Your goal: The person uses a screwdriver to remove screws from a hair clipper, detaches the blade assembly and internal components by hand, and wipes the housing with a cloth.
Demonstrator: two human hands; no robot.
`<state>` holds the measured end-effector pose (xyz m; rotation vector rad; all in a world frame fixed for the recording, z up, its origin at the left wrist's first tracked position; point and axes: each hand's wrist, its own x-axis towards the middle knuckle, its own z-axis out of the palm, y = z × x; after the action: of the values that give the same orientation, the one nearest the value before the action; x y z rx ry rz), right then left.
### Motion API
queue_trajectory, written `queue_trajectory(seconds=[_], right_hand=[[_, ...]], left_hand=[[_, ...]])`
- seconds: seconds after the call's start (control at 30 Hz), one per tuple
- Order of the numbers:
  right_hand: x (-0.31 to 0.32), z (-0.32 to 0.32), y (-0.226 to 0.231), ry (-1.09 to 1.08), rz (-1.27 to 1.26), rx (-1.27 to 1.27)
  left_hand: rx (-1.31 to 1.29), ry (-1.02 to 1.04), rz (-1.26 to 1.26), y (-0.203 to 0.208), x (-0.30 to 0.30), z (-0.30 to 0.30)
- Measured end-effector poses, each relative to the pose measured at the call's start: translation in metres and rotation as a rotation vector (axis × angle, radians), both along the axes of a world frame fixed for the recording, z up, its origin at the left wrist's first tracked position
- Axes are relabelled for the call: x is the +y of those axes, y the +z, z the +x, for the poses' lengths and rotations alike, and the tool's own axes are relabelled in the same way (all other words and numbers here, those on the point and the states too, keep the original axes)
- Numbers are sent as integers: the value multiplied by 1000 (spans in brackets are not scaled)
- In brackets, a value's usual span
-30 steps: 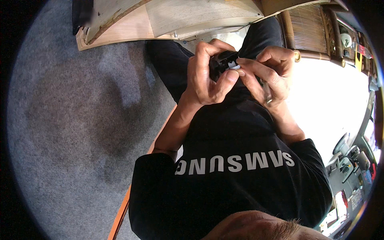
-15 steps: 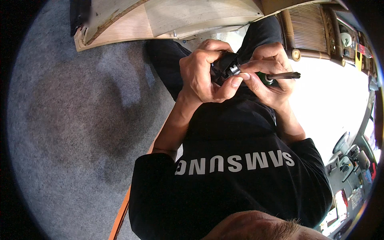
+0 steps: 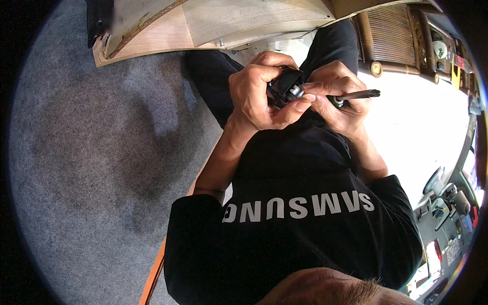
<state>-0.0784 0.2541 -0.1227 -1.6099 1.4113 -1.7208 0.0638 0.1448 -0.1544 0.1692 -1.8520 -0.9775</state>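
My left hand [image 3: 254, 96] is closed round a small black plastic device part [image 3: 287, 80], held above my lap. A small silver-grey fitting [image 3: 296, 91] shows at the device part's right side, near my left thumb. My right hand [image 3: 341, 96] is closed too, its thumb and forefinger pinched together against that fitting. Tucked across the right palm is a screwdriver [image 3: 359, 94], its dark shaft pointing out to the right. The right fingers hide most of its handle. What lies inside the device part is too small to make out.
A pale wooden furniture piece [image 3: 254, 20] stands just beyond my knees. Grey carpet [image 3: 101, 152] covers the left side, with an orange strip [image 3: 155, 272] along its edge. A brown slatted bamboo piece [image 3: 389, 38] is at the far right, and a cluttered desk [image 3: 442, 229] at the right.
My right hand has shifted slightly downward and turned, so less of the screwdriver's green handle shows. The silver-grey fitting appears at a different angle. My left hand has barely moved.
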Motion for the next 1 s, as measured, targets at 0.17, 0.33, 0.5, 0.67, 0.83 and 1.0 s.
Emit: queue_trajectory(seconds=[0.17, 0.33, 0.5, 0.67, 0.83, 1.0], right_hand=[[2, 6, -2, -35, -10, -12], [7, 12, 1, -19, 148, -202], [9, 13, 5, 13, 257, -341], [3, 5, 16, 83, 279, -229], [4, -6, 20, 66, 307, -201], [-2, -32, 36, 113, 237, 338]], left_hand=[[30, 6, -10, -2, -4, 1], [22, 54, -44, 4, -2, 0], [20, 64, -55, 3, -3, 0], [2, -26, 202, 8, 3, 6], [36, -377, 890, 21, 1, 13], [204, -670, 1281, 13, -9, 18]])
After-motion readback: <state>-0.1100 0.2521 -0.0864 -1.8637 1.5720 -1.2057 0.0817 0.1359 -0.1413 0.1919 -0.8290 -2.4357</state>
